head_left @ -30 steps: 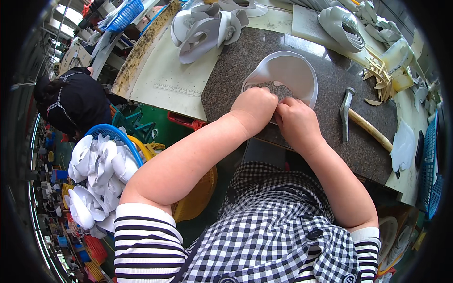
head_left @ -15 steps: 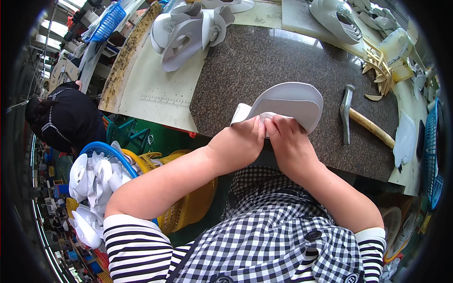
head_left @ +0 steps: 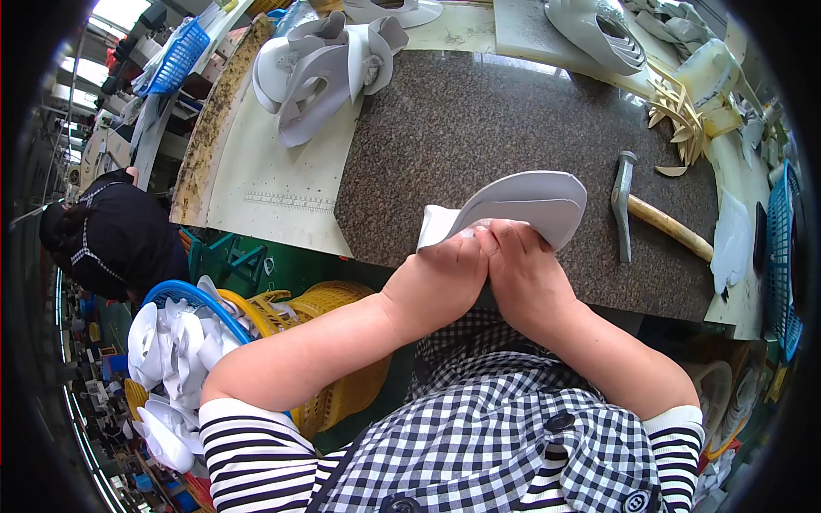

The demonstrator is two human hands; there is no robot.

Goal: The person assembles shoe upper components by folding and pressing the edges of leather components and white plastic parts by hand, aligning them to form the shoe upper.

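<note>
Both my hands are closed on a white shoe upper (head_left: 534, 197), held over the near edge of the dark stone slab (head_left: 479, 120). My left hand (head_left: 445, 278) pinches its near edge at the left, by an upturned flap. Right beside it, my right hand (head_left: 526, 269) grips the same edge, thumbs close together. The piece arches up beyond my fingers, its pale inner side showing; the part under the fingers is hidden. To the right lies a hammer (head_left: 658, 222) with a metal head and wooden handle.
More white uppers (head_left: 321, 77) are piled at the back left; another stack (head_left: 599, 34) stands at the back right near cream curved pieces (head_left: 680, 120). A blue-rimmed basket (head_left: 175, 295) of white pieces and a yellow basket (head_left: 342, 402) stand left. A person in black (head_left: 115, 235) sits beyond.
My hands have drawn closer together along the edge of the upper, and its raised part leans over lower and flatter. The whole view has shifted slightly.
</note>
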